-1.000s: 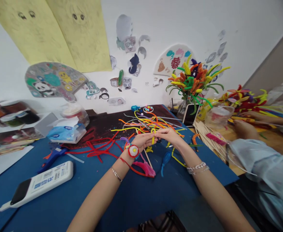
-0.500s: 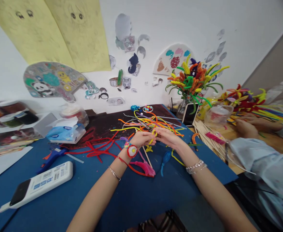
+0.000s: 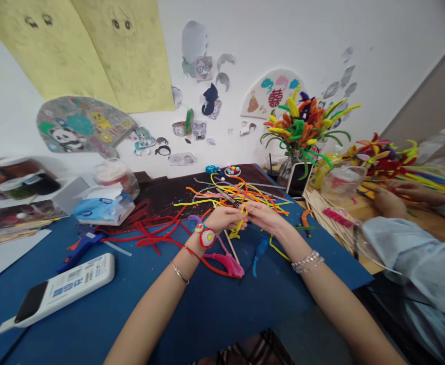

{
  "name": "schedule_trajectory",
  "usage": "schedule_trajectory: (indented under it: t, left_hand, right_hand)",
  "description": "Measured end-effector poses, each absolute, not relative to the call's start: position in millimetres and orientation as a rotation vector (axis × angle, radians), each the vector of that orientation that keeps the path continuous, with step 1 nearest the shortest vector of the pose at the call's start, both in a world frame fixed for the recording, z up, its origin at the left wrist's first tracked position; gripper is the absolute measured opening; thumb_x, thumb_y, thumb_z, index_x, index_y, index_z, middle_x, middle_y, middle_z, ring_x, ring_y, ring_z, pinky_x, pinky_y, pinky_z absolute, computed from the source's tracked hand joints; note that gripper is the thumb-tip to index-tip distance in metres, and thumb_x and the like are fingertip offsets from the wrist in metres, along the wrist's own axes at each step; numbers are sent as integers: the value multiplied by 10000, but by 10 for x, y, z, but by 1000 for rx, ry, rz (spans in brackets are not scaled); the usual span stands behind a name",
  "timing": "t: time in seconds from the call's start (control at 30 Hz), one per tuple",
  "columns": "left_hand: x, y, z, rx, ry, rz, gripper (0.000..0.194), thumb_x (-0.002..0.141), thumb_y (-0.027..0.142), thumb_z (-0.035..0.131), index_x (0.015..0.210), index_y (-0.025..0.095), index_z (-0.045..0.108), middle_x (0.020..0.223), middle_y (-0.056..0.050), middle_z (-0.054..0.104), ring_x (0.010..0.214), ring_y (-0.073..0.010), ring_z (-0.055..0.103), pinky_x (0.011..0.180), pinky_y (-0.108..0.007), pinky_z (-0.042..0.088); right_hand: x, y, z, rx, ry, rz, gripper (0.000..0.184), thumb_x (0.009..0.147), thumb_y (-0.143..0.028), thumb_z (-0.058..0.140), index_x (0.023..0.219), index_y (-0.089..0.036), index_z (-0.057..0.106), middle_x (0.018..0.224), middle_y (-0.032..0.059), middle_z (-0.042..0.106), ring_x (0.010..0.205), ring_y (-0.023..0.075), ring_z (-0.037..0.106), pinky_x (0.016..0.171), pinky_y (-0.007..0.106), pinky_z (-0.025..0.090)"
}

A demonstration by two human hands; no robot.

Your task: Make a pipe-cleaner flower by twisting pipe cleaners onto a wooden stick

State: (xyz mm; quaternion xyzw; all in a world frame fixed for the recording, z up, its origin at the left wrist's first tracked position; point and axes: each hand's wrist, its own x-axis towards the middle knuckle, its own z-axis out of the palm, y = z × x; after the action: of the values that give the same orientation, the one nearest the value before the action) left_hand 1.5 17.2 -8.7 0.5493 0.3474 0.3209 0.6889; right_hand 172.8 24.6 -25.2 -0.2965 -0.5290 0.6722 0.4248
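Observation:
A short yellow pipe cleaner (image 3: 242, 221), bent into a loop, is pinched between the fingertips of both hands over the blue table. My left hand (image 3: 224, 219) closes on it from the left, and my right hand (image 3: 262, 217) grips it from the right. Just behind them spreads a heap of orange, yellow and purple pipe cleaners (image 3: 203, 195), with scissors (image 3: 227, 196) partly on it. Below my fingers lie a pink pipe-cleaner piece (image 3: 228, 263) and a blue one (image 3: 261, 248). Red pipe cleaners (image 3: 150, 235) stretch out left of my left wrist.
A glue gun (image 3: 80, 252), a white power bank (image 3: 68, 289) and a tissue pack (image 3: 103, 205) are on the left. Pipe-cleaner flowers (image 3: 302, 121) stand at the back right beside a phone (image 3: 298, 180). Another person's hands (image 3: 392, 202) work at the right, near wooden sticks (image 3: 331, 223).
My fingers have shifted slightly on the yellow pipe cleaner, and its loop now looks narrower and more upright. At the right, the other person's hands have moved a little.

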Motion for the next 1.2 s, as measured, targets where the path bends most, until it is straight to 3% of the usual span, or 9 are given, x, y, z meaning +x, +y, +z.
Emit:
schedule_trajectory:
  t: [0.33, 0.63, 0.77, 0.93, 1.2]
  left_hand:
    - [83, 148, -123, 1137, 737, 728, 289, 684, 325, 643, 835, 82, 605, 718, -77, 640, 649, -124, 613, 696, -286, 491]
    - [182, 119, -147, 1191, 760, 759, 170, 797, 298, 472, 758, 133, 470, 585, 22, 485, 434, -49, 475, 452, -191, 419]
    - [210, 113, -168, 1165, 719, 733, 139, 817, 279, 412, 745, 160, 410, 549, 49, 420, 395, -44, 419, 415, -183, 375]
    - [210, 62, -85, 1074, 697, 686, 152, 822, 280, 400, 717, 178, 364, 474, 101, 225, 329, -17, 214, 360, -151, 267]
    - [212, 11, -25, 1110, 711, 703, 156, 832, 263, 364, 697, 185, 350, 448, 102, 196, 332, -23, 146, 340, -143, 210]
  right_hand:
    - [1633, 293, -337, -797, -1237, 1556, 281, 642, -405, 664, 778, -168, 602, 594, -28, 489, 525, 79, 441, 511, 211, 382]
    - [1567, 288, -363, -833, -1205, 1497, 274, 652, -430, 639, 747, -178, 588, 559, -18, 489, 521, 108, 481, 548, 253, 414]
    - [1553, 299, -388, -831, -1190, 1477, 250, 644, -406, 649, 728, -177, 595, 606, -2, 529, 551, 110, 483, 581, 254, 414]
    - [1544, 342, -446, -659, -1151, 1515, 179, 668, -322, 654, 668, -154, 592, 621, -17, 520, 573, 81, 458, 589, 218, 384]
    - [1531, 326, -462, -563, -1129, 1547, 218, 700, -285, 635, 561, -130, 572, 622, -8, 524, 594, 80, 460, 589, 216, 362]
